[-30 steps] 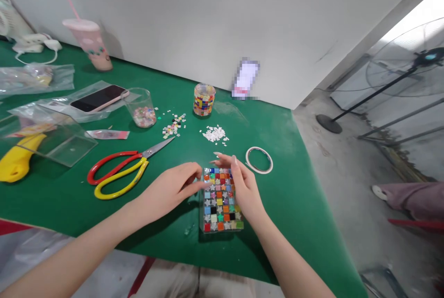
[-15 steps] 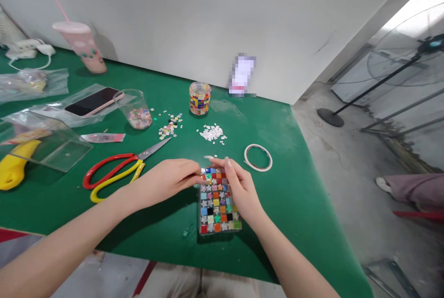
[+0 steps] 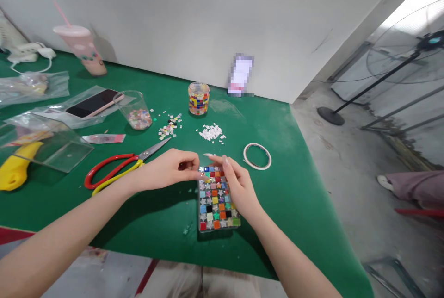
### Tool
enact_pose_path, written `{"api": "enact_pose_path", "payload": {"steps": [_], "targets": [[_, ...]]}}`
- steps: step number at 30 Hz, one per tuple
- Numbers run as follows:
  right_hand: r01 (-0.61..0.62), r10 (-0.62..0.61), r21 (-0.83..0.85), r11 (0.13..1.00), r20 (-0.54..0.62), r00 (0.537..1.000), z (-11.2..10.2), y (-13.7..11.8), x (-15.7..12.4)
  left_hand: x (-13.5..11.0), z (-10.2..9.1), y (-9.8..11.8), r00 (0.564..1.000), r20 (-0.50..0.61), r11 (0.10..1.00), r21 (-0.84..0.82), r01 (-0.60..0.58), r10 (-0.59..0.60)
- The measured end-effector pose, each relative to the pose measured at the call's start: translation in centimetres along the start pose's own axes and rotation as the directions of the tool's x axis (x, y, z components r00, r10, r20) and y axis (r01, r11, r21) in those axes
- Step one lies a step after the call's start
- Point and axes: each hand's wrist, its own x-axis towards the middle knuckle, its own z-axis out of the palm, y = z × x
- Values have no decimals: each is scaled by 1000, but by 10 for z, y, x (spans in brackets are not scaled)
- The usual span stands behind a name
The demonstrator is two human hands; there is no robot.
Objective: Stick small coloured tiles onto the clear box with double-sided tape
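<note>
A clear-edged mosaic panel (image 3: 215, 201) lies in front of me, its top covered with rows of coloured square tiles and silvery stars. I cannot tell how deep it is. My right hand (image 3: 239, 182) grips its right side, thumb over the top and fingers around the far right corner. At the panel's upper left, my left hand (image 3: 175, 168) has its thumb tip resting on the tiles. A gap shows between that thumb and the curled fingers, with nothing visible in it. White tile chips (image 3: 211, 133) lie scattered just beyond the hands.
Scissors (image 3: 138, 161) lie beside my left forearm. A tape roll (image 3: 257, 156) is at right, a mosaic glass (image 3: 199, 99) behind. Leftward are a cup of beads (image 3: 138, 115), a phone (image 3: 93, 103), a clear box (image 3: 65, 152) and a pink drink cup (image 3: 83, 50).
My left hand's fingers have lifted off the panel's edge and parted from the thumb, which stays on the tiles. My right hand keeps its hold on the panel.
</note>
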Motion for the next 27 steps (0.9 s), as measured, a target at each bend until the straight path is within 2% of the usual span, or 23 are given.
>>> {"api": "enact_pose_path", "payload": {"steps": [7, 13, 19, 25, 27], "targets": [[-17, 18, 30, 999, -8, 1000, 1, 3, 0, 2, 7, -7, 981, -191, 998, -60, 19, -30], [-33, 34, 51, 998, -17, 999, 1, 1, 1, 5, 11, 2, 993, -116, 1000, 15, -17, 18], [-46, 47, 83, 995, -17, 999, 2, 4, 1, -1, 8, 7, 987, -149, 974, 223, -33, 68], [-27, 28, 129, 991, -10, 1000, -1, 7, 3, -1, 0, 15, 970, -238, 984, 181, 2, 41], [-14, 16, 136, 991, -10, 1000, -1, 8, 3, -1, 4, 13, 978, -201, 978, 207, -10, 52]]}}
